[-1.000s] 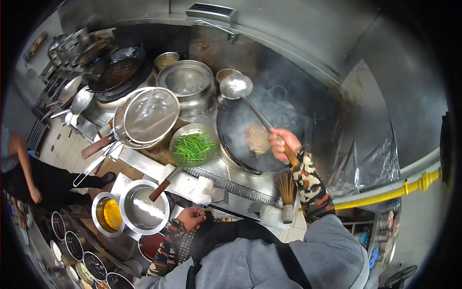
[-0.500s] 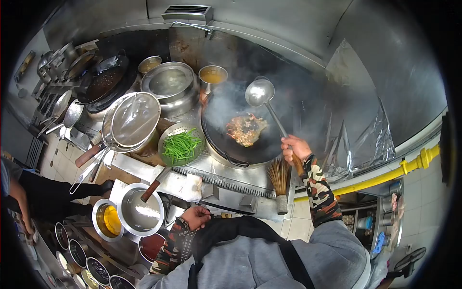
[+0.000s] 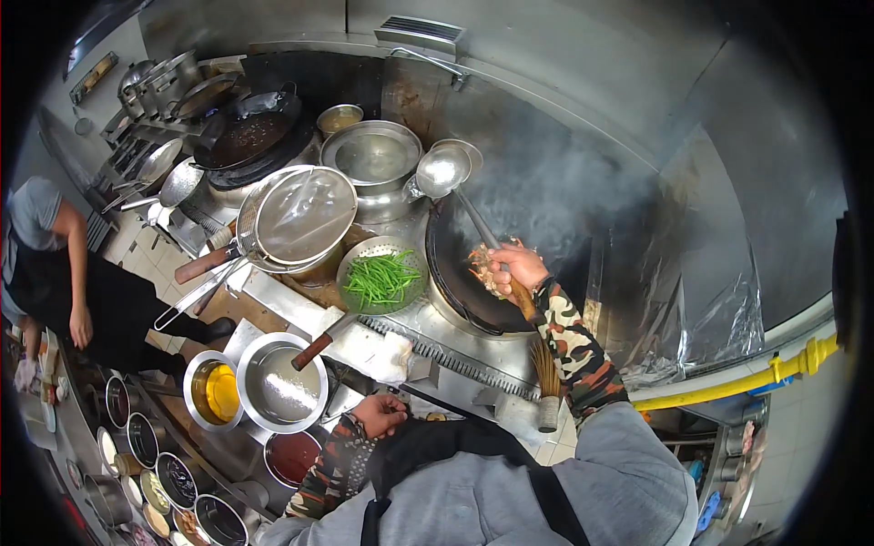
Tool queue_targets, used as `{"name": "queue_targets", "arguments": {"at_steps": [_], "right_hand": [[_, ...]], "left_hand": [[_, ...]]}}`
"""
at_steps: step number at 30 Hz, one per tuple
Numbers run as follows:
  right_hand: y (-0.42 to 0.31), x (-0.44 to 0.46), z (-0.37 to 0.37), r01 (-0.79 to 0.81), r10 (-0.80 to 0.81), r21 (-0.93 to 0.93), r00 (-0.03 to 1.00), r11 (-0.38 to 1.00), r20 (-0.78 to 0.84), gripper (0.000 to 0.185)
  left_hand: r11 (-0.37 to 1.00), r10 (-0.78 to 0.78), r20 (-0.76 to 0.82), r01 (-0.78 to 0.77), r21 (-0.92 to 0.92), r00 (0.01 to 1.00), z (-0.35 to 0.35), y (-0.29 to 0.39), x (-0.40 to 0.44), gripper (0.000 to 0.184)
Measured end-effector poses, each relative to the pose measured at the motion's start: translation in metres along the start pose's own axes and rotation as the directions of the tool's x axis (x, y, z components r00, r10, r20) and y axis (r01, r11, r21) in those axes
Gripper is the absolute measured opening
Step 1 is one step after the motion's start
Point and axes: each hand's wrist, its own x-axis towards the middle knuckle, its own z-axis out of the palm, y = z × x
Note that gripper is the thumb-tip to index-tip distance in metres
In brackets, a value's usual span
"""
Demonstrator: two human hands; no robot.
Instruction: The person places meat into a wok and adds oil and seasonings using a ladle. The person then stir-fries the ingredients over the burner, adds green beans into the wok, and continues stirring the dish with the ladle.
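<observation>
- Right hand point(image 3: 519, 268): fingers are closing around the handle of a ladle point(image 3: 443, 171), wooden end running back toward the camouflage sleeve
- Ladle bowl is hanging near the far left rim of the wok point(image 3: 452, 238), overlapping a small metal pot point(image 3: 469, 153) in view; whether bowl and pot are touching, cannot tell
- Food pieces point(image 3: 481, 264) are lying in the wok, partly hidden behind the right hand; steam is rising over the far side
- Left hand point(image 3: 381, 416): fingers are curling in, low before the body, near a dark bar; whether they are pinching anything, cannot tell
- Green vegetable point(image 3: 381, 280) is sitting in a perforated strainer point(image 3: 382, 244) on the surface point(image 3: 455, 338), left of the wok; strainer handle is jutting over a metal basin point(image 3: 264, 359)
- Brush point(image 3: 549, 409) is standing at the near edge, just beside the right sleeve
- Step in hand, as I am judging it: cooking at the wok, ladle being held clear of the food
- Next move, by the same judgement, is calling for a firm grip, a steady bowl and care around the pot's rim
</observation>
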Motion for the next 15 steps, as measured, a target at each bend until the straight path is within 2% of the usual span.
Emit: {"name": "queue_targets", "arguments": {"at_steps": [1, 2, 4, 5, 9, 10, 12, 13, 14, 15], "right_hand": [[0.003, 0.008, -0.003, -0.029, 0.024, 0.107, 0.999, 0.994, 0.045, 0.01], [0.003, 0.012, -0.009, -0.03, 0.025, 0.105, 0.999, 0.994, 0.047, 0.01], [0.0, 0.013, -0.027, -0.2, 0.098, 0.378, 0.957, 0.904, 0.272, 0.011], [0.002, 0.011, -0.039, -0.295, 0.126, 0.489, 0.929, 0.821, 0.349, 0.026], [0.008, -0.036, -0.075, -0.317, 0.125, 0.589, 0.931, 0.743, 0.343, 0.03], [0.012, -0.047, -0.085, -0.324, 0.149, 0.53, 0.926, 0.784, 0.347, 0.029], [0.023, -0.07, -0.098, -0.142, 0.148, 0.177, 0.989, 0.974, -0.018, 0.023], [0.027, -0.081, -0.099, -0.112, 0.089, -0.13, 0.982, 0.985, -0.166, 0.032], [0.037, -0.084, -0.109, -0.106, 0.083, -0.123, 0.981, 0.987, -0.176, 0.032], [0.052, -0.083, -0.125, -0.065, -0.021, -0.317, 0.965, 0.946, -0.262, 0.036]], "left_hand": [[1.0, 0.0, -0.004, 0.0, -0.003, 1.0, -0.001, 0.001, -0.002, 0.019], [1.0, -0.01, -0.007, 0.01, -0.012, 1.0, -0.002, 0.003, -0.004, 0.019], [1.0, -0.019, -0.006, 0.019, -0.023, 1.0, -0.003, 0.007, -0.006, 0.02], [1.0, -0.023, -0.011, 0.023, -0.02, 1.0, -0.003, 0.007, -0.007, 0.02], [0.999, -0.038, 0.017, 0.038, 0.032, 0.999, -0.002, 0.006, 0.001, 0.019], [0.999, -0.039, 0.031, 0.038, 0.036, 0.999, 0.0, 0.007, 0.003, 0.019], [1.0, -0.024, 0.081, 0.025, -0.006, 0.996, 0.002, 0.013, 0.008, 0.023], [1.0, 0.015, 0.078, -0.015, -0.007, 0.997, 0.005, 0.013, 0.013, 0.024], [1.0, 0.018, 0.088, -0.018, 0.003, 0.996, 0.007, 0.015, 0.016, 0.024], [1.0, 0.026, 0.101, -0.026, 0.004, 0.995, 0.009, 0.019, 0.019, 0.025]]}}
